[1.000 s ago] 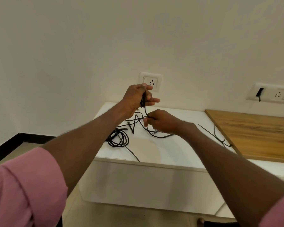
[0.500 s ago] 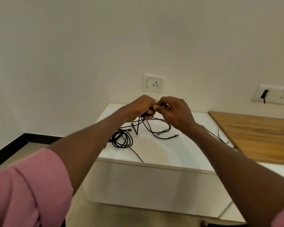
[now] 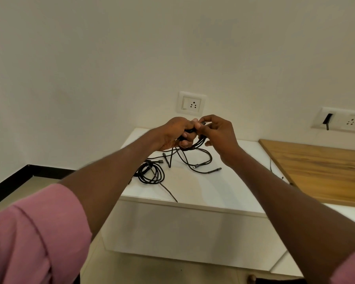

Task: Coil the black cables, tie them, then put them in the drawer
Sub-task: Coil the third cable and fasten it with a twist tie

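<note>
While no open drawer shows in your view, the white cabinet (image 3: 193,189) carries everything listed: its top holds the cables, and its plain front panel faces you below. Item one, your left hand (image 3: 175,132): fingers curled tight round a bunch of black cable (image 3: 195,158), held up above the cabinet top. Item two, your right hand (image 3: 217,134): thumb and forefinger pinch the same cable at its upper end, right against the left hand, with the other fingers loosely bent beneath. Item three, the held cable: several loops hang from both hands and trail onto the white top, where two plug ends lie just right of the loops. Item four, a second black cable (image 3: 150,174): already wound into a rough coil, lying on the top near the left edge, apart from your hands, one loose tail running toward the front edge. Item five, thin black ties (image 3: 275,173): lying at the right side of the top, partly hidden behind your right forearm. Item six, a wooden board (image 3: 324,167): flat, beside the cabinet on the right. Item seven, a wall socket (image 3: 191,103) directly behind your hands, and a switch plate (image 3: 344,121) farther right. Pink sleeves (image 3: 33,238) are rolled above both elbows.
</note>
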`<state>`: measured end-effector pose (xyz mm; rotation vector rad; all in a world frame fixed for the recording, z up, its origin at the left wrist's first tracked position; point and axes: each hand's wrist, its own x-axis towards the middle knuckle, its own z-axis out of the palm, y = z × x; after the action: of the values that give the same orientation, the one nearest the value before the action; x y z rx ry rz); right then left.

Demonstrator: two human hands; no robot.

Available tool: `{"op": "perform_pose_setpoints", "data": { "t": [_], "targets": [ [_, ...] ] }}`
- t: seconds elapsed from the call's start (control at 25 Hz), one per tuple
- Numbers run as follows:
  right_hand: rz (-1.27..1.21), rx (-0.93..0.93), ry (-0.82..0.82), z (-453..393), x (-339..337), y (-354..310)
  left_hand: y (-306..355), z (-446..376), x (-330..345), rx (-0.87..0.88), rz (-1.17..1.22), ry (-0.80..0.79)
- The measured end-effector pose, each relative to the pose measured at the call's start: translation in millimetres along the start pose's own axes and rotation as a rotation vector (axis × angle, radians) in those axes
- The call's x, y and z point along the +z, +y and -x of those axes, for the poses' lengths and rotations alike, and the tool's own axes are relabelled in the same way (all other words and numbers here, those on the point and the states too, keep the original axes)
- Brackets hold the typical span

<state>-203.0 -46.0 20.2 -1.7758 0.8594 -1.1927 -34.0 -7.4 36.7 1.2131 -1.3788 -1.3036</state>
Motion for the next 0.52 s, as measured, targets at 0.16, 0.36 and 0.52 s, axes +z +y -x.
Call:
{"op": "perform_pose_setpoints", "data": {
  "t": [0.16,0.36,0.52],
  "targets": [
    [-0.034,0.066,0.027,-2,0,1,1,-2,2,-0.028,0.032,0.033],
    [-0.091,0.217,0.104,-1,-7,1,-5,-2,-1,0.015,0.166,0.034],
    [-0.045,0.253,0.084,4,-21,6,-12,-7,12,-0.05,0.279,0.054]
  ]
}}
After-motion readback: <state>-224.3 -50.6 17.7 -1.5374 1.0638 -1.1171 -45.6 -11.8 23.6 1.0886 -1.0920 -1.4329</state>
